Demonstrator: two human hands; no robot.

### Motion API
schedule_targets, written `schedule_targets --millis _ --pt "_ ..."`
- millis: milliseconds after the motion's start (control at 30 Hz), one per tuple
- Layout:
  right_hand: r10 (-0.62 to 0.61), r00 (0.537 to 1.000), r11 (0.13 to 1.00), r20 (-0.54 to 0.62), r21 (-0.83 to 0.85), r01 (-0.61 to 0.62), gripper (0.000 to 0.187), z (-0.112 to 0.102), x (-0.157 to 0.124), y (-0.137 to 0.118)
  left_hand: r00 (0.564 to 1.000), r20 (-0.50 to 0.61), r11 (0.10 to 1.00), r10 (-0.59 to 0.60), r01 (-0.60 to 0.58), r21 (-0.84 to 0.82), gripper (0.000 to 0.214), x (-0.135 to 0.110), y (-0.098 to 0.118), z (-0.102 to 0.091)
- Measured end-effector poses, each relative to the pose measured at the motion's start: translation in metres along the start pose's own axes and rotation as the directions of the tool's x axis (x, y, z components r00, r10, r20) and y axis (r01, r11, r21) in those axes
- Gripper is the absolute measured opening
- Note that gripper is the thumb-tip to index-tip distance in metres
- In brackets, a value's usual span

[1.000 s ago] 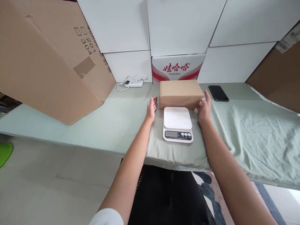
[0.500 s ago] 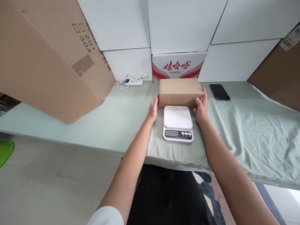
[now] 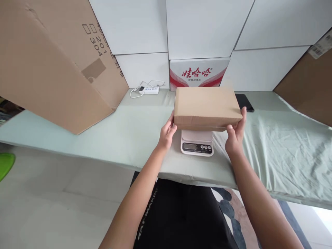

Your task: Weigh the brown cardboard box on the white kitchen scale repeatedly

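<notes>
One scale [image 3: 197, 142] bears one display [image 3: 190, 146] and three buttons [image 3: 206, 147]; one box [image 3: 207, 103] is over its rear, with one left hand [image 3: 166, 134] and one right hand [image 3: 235, 137] either side. Behind the scale stand one printed carton [image 3: 198, 73] and five white panels [image 3: 202, 29], with one power strip [image 3: 149, 90] back left and one phone [image 3: 245, 102] back right. Two big cartons [image 3: 57, 69] flank the scale, one farther out each side.
</notes>
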State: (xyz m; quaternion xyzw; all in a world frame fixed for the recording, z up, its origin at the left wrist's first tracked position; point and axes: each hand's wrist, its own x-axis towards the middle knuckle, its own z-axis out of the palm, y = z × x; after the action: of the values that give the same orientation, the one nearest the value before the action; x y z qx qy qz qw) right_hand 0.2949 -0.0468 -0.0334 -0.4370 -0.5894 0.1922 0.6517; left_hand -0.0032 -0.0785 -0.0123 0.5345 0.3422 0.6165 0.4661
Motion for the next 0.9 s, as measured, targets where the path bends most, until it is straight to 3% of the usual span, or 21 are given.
schedule_targets --millis 167,433,633,900 --pt "0.029 0.999 0.999 -0.019 -0.015 -0.03 0.103 0.001 -0.011 -0.007 0.999 0.034 0.999 -0.037 0.037 0.017 0.094 -0.018 -0.006 -0.006" --pt "-0.02 0.996 0.997 -0.091 -0.07 0.013 0.074 0.005 -0.014 -0.031 0.998 0.013 0.998 -0.056 0.055 0.041 0.092 -0.023 -0.015 -0.007" --pt "-0.037 0.981 0.998 -0.188 -0.059 0.027 0.065 0.009 -0.014 -0.036 0.998 0.025 0.997 -0.062 0.06 0.048 0.09 -0.026 -0.013 -0.007" --pt "-0.036 0.974 0.998 -0.222 -0.051 0.025 0.064 0.011 -0.013 -0.045 0.999 0.034 0.999 -0.042 0.041 0.036 0.085 -0.023 -0.012 -0.007"
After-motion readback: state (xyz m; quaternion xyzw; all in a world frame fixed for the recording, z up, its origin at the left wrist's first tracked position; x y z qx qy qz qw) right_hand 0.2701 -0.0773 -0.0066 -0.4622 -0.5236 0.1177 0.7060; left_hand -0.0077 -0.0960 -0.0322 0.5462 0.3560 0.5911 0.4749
